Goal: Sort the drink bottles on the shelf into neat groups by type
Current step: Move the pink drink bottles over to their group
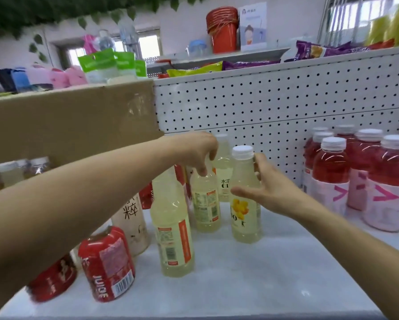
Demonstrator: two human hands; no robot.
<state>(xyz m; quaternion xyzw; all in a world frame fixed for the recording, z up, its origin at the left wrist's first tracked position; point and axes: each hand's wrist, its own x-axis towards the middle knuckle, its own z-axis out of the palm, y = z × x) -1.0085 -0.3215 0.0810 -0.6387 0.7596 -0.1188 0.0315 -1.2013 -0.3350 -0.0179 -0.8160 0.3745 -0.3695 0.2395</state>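
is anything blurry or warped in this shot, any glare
Head view: wide-angle warp bows the pegboard panel and swells the left forearm; head view edges: the red juice can and snack packs smear soft, the pale yellow bottles mid-frame are sharpest; head view background: windows blow out white, glare streaks the red drink bottles.

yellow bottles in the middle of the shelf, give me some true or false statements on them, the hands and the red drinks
1. The left hand grips the top of a pale yellow bottle. True.
2. The red drink bottles stand left of the yellow ones. False: they are grouped on the right.
3. The flower-label bottle has a white cap on. True.
4. The right hand is a closed fist. False: its fingers are spread around the flower-label bottle.
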